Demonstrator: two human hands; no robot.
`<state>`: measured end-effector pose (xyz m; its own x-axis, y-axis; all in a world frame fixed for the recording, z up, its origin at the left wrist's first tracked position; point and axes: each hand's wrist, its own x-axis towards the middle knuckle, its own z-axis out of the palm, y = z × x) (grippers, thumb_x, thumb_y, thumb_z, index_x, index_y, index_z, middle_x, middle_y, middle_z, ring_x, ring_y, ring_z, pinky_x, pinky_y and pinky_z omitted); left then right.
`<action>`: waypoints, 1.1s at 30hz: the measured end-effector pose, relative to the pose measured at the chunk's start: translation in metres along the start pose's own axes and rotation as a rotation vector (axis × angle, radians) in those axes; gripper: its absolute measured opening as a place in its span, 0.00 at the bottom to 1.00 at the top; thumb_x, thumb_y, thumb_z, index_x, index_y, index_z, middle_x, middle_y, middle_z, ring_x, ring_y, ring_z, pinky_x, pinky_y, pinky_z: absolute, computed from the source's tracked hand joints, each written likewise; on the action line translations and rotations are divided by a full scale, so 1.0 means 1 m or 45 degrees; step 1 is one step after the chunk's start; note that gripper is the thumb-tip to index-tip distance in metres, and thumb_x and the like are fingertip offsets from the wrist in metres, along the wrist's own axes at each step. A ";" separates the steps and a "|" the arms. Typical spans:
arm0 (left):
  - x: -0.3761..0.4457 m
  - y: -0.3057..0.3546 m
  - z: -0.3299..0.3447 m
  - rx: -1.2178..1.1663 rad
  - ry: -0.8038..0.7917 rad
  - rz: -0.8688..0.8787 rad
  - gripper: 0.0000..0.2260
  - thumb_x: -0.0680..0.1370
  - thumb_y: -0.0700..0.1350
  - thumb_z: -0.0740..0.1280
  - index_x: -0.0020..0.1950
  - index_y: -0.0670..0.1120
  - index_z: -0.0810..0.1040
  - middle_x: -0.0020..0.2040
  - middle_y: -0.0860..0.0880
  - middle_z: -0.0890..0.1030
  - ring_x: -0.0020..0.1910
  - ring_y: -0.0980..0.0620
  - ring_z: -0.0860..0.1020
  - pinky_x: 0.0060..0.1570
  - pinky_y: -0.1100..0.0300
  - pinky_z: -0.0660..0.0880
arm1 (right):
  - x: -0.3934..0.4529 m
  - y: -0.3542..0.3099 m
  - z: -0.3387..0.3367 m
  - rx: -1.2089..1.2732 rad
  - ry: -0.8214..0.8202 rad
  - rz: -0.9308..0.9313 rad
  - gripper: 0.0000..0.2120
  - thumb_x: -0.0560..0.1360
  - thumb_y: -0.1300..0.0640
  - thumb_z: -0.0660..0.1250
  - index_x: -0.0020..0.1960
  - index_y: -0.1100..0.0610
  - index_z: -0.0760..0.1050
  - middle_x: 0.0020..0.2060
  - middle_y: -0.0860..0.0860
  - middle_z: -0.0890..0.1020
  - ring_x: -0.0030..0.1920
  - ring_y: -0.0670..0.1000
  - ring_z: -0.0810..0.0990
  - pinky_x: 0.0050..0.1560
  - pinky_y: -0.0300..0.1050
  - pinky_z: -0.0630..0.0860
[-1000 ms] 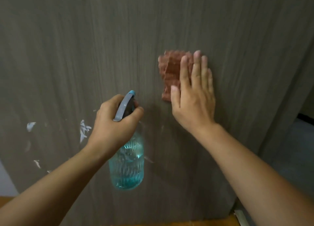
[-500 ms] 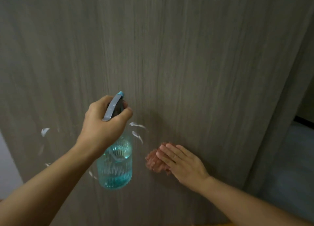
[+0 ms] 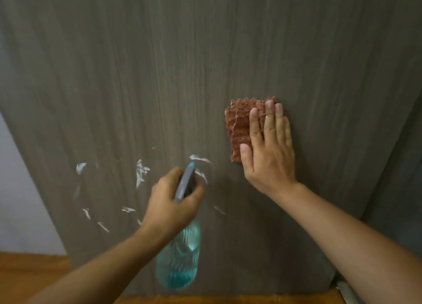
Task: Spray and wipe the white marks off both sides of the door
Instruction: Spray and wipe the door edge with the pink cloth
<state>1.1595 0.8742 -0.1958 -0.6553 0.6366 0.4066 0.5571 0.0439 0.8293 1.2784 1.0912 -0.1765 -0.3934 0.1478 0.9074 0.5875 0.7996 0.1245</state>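
Grey wood-grain door [image 3: 205, 63] fills view. White marks [image 3: 140, 172] remain lower left, unwiped. Your left hand [image 3: 173, 203] grips spray bottle [image 3: 179, 258]; your right hand [image 3: 269, 148], fingers flat, presses red cloth [image 3: 238, 130] on door. Other side not shown.

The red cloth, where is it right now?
In the head view, the red cloth lies flat on the door, right of centre, under the right hand, above the spray bottle.
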 end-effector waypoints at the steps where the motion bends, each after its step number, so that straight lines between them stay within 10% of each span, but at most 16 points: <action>1: -0.006 -0.007 0.005 0.028 -0.017 -0.021 0.08 0.79 0.48 0.73 0.43 0.47 0.78 0.34 0.48 0.79 0.28 0.51 0.76 0.29 0.52 0.75 | -0.002 0.000 0.000 0.005 0.005 -0.012 0.34 0.84 0.45 0.52 0.84 0.60 0.49 0.83 0.64 0.49 0.83 0.63 0.45 0.82 0.62 0.48; 9: -0.011 -0.005 0.014 -0.132 0.017 -0.020 0.10 0.80 0.43 0.71 0.41 0.46 0.74 0.30 0.54 0.73 0.26 0.58 0.70 0.27 0.66 0.68 | 0.001 0.009 -0.002 0.087 0.106 -0.098 0.31 0.85 0.50 0.62 0.82 0.61 0.59 0.82 0.63 0.54 0.82 0.66 0.52 0.80 0.65 0.55; 18: 0.001 0.005 -0.015 -0.133 -0.049 0.106 0.12 0.80 0.48 0.70 0.41 0.44 0.74 0.31 0.48 0.73 0.28 0.54 0.70 0.29 0.54 0.70 | 0.007 0.012 -0.006 -0.334 0.315 -0.306 0.25 0.81 0.44 0.66 0.75 0.52 0.74 0.66 0.63 0.66 0.62 0.63 0.66 0.60 0.63 0.69; 29: 0.037 -0.007 -0.046 -0.331 0.031 0.130 0.09 0.79 0.46 0.72 0.43 0.44 0.78 0.35 0.42 0.76 0.31 0.50 0.72 0.32 0.45 0.72 | 0.006 -0.036 0.028 -0.051 0.508 -0.081 0.17 0.82 0.49 0.63 0.67 0.56 0.73 0.55 0.59 0.69 0.47 0.61 0.71 0.46 0.56 0.71; 33: 0.042 -0.016 -0.055 -0.308 0.076 0.134 0.07 0.78 0.44 0.73 0.43 0.45 0.79 0.34 0.44 0.77 0.30 0.53 0.73 0.32 0.48 0.71 | -0.062 -0.085 0.054 0.104 0.224 -0.483 0.17 0.78 0.52 0.71 0.65 0.55 0.78 0.49 0.57 0.76 0.40 0.59 0.75 0.36 0.53 0.74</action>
<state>1.0951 0.8576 -0.1709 -0.6328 0.5813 0.5115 0.4904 -0.2103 0.8457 1.2142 1.0453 -0.2647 -0.4403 -0.2615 0.8589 0.3634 0.8229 0.4368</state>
